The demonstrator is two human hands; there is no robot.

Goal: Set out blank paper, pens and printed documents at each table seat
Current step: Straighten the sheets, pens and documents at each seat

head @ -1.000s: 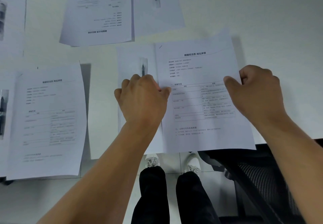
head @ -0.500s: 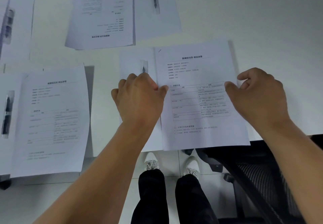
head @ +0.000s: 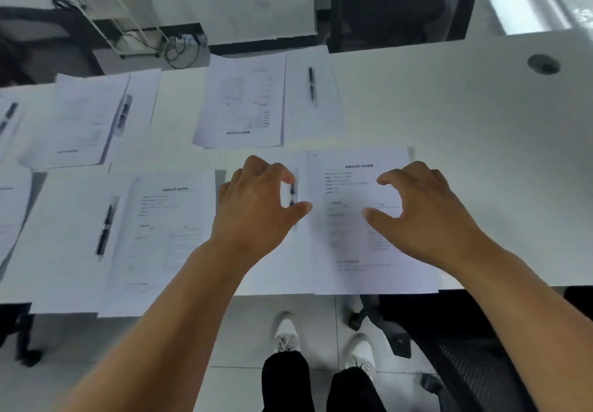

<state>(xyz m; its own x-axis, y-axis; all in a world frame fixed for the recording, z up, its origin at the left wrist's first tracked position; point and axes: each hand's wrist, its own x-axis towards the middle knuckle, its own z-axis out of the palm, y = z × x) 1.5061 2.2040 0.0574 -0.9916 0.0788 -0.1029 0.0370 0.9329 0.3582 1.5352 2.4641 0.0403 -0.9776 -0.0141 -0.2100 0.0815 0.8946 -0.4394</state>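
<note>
A printed document (head: 356, 235) lies flat at the near table edge, right in front of me. Beside it on the left is a blank sheet (head: 276, 270) with a dark pen (head: 292, 192) on it. My left hand (head: 256, 212) hovers over the blank sheet with fingers and thumb loosely curved; the pen shows in the gap between them. My right hand (head: 426, 215) hovers over the printed document, fingers loosely curved, holding nothing.
Three more sets of paper, document and pen lie on the white table (head: 475, 154): near left (head: 160, 238), far middle (head: 244, 103), far left (head: 86, 122). A black chair (head: 465, 366) stands at my right, another chair (head: 398, 3) beyond the table. A cable hole (head: 543, 64) is far right.
Both hands have let go of the printed document's sides and lifted off it, fingers uncurling. The sheet now lies flat. My view has tilted up, showing more of the table.
</note>
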